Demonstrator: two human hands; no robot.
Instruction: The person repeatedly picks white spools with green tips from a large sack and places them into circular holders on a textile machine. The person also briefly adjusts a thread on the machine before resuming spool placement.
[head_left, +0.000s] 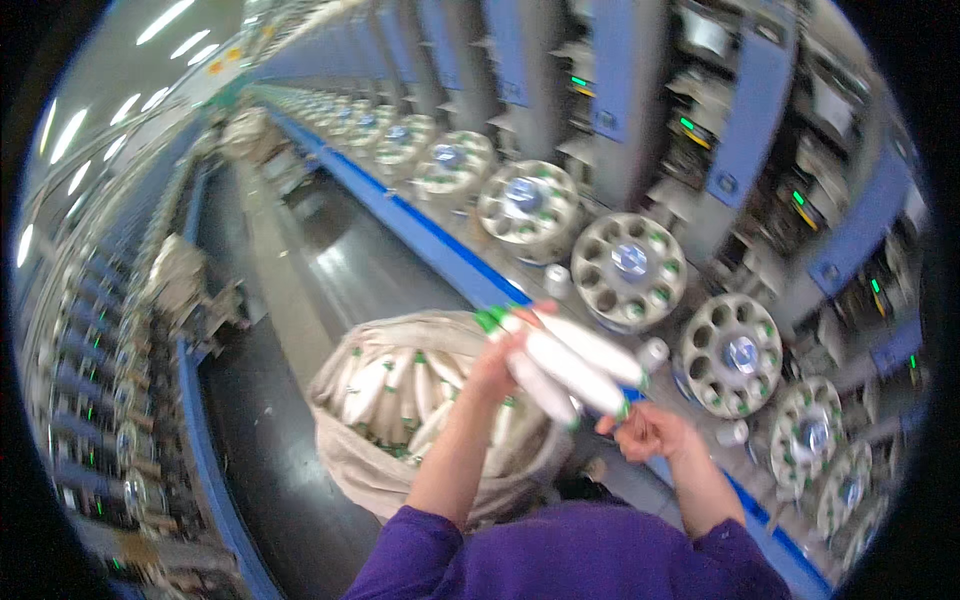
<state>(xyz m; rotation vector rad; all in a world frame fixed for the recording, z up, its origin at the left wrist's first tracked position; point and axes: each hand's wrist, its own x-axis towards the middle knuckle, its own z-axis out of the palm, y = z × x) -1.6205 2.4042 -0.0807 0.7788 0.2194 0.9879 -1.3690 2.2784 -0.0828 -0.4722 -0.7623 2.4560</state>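
Observation:
Several white yarn bobbins [572,362] with green ends are gripped as a bundle in my left hand [490,368], above the right side of an open cloth sack. They lie slanted, one end toward the blue rail and the other toward my right hand. My right hand [655,432] is closed at the lower green tips; what its fingers pinch, if anything, is too blurred to make out. The cloth sack [350,470] holds more yarn bobbins [415,385] of the same kind. Beyond my hands stands a round magazine [632,262] with a ring of holes, some filled.
A blue rail [400,210] runs along the machine, with more round magazines [740,352] behind it. Small white cylinders [653,352] stand between them. A dark aisle floor [270,430] lies to the left, with another machine row [110,430] and other sacks [185,280].

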